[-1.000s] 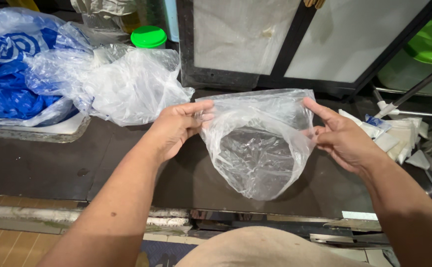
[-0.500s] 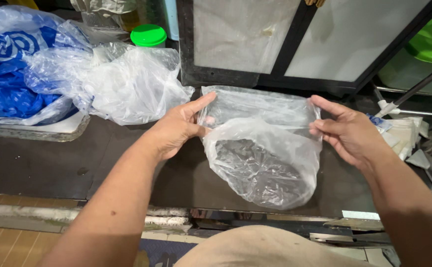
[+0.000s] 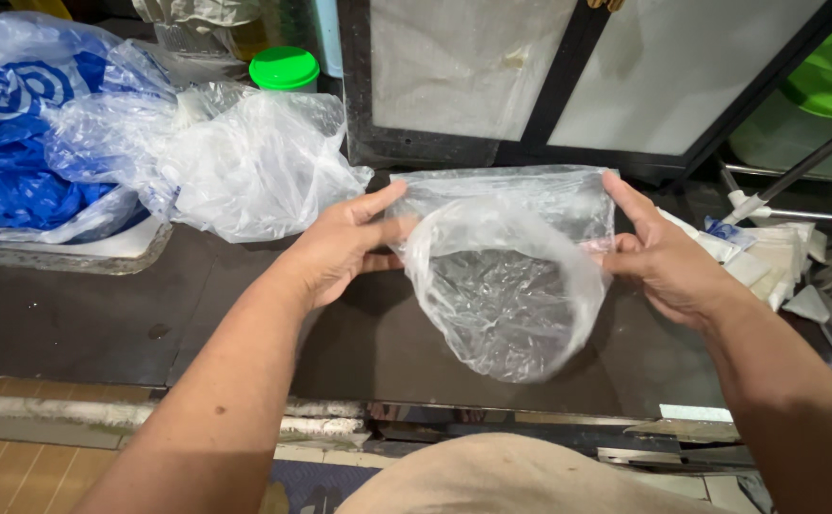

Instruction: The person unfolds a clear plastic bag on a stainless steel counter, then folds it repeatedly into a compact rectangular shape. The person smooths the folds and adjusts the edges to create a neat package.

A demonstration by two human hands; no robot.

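Spanning the dark counter (image 3: 102, 314), a clear bag (image 3: 506, 286) hangs open-mouthed between both hands, above the counter's centre. Left hand (image 3: 340, 249): thumb and fingers pinched on the bag's rim at its 9 o'clock side. Right hand (image 3: 668, 266): thumb and fingers pinched on the rim at 3 o'clock, index finger extended upward. The counter surface is dark brown and matte, with a worn front edge. At 10 o'clock from the bag, a pile of clear bags (image 3: 235, 162) lies against blue bags (image 3: 16, 162) on a tray (image 3: 64, 257). A green lid (image 3: 286, 69) stands behind the pile at 11 o'clock. At 12 o'clock, a black-framed cabinet (image 3: 549, 86) backs the counter. At 3 o'clock, white packets (image 3: 768, 266) lie just beyond the right hand.
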